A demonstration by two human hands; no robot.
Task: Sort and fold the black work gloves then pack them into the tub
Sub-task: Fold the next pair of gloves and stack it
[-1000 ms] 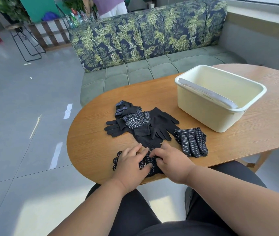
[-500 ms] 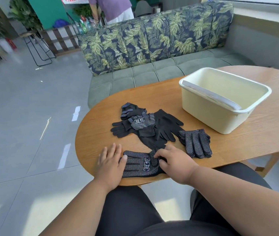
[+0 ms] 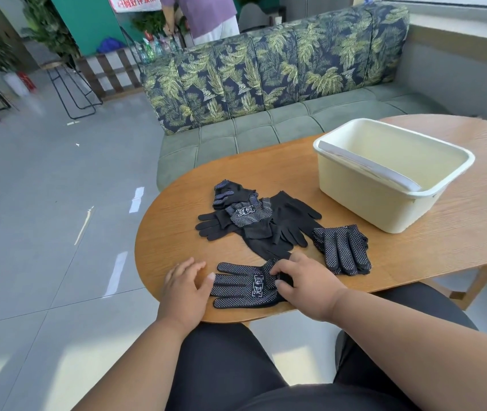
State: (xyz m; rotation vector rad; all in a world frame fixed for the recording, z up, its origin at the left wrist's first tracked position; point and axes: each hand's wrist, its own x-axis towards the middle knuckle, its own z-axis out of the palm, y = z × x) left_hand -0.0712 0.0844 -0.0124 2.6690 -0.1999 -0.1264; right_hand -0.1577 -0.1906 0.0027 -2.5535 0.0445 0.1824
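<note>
Fingers of the right hand point(image 3: 304, 284) curl onto the cuff end of a black knit work glove with white grip dots point(image 3: 246, 287), pinching it flat at the near edge of the oval wooden table point(image 3: 458, 232). The left hand point(image 3: 185, 287) lies relaxed, fingers straight, thumb touching the glove's fingertips. A tangled heap of black gloves point(image 3: 254, 221) waits beyond, a dotted stack point(image 3: 341, 250) just right of it. The cream rectangular plastic tub point(image 3: 384, 197) looks empty, so packing seems not yet begun.
</note>
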